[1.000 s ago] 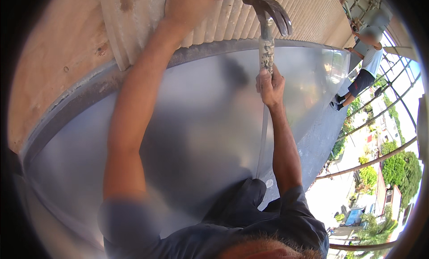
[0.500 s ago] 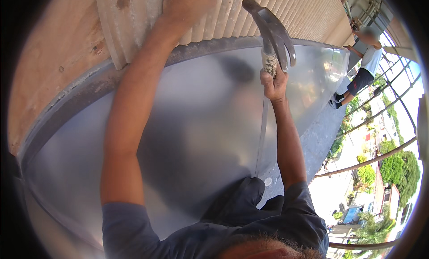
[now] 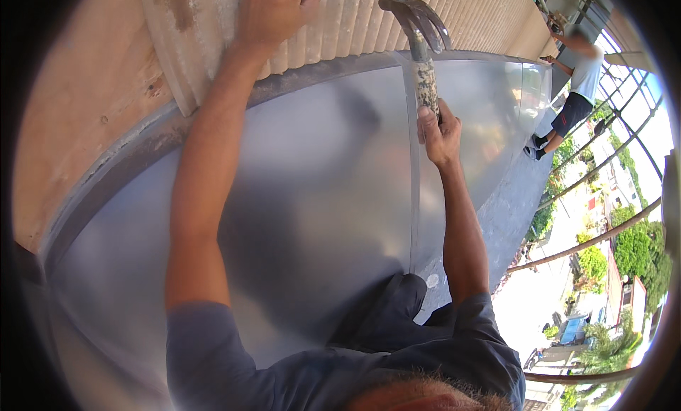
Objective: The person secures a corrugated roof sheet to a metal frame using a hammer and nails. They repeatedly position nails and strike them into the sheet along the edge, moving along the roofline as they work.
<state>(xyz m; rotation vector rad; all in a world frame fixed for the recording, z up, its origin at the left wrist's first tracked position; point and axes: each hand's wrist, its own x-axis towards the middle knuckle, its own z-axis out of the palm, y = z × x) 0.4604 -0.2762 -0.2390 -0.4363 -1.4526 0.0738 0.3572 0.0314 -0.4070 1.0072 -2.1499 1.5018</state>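
Note:
A claw hammer (image 3: 425, 81) with a dark metal head and a worn, pale-wrapped handle is raised in my right hand (image 3: 441, 134). Its head points up, in front of the corrugated sheet (image 3: 369, 20). At the top edge of the view, my left hand (image 3: 273, 17) is closed with fingers curled, near the sheet's pale ridges. Whatever it may hold is hidden. Below both arms spreads a smooth, shiny metal sheet (image 3: 312, 177), crossed by a seam beside the right forearm. A dark metal strip (image 3: 284, 83) runs between it and the corrugated sheet.
Reddish-brown board (image 3: 78, 127) fills the left side. Farther right, a person (image 3: 578, 84) in a light shirt and dark shorts stands on a grey ledge (image 3: 504, 198). Scaffold poles (image 3: 596, 248) border the drop, with trees and buildings far below.
The hammer has tilted, its head shifting slightly left and up, and more of its handle shows. My left hand has moved a little left, and the view has shifted slightly.

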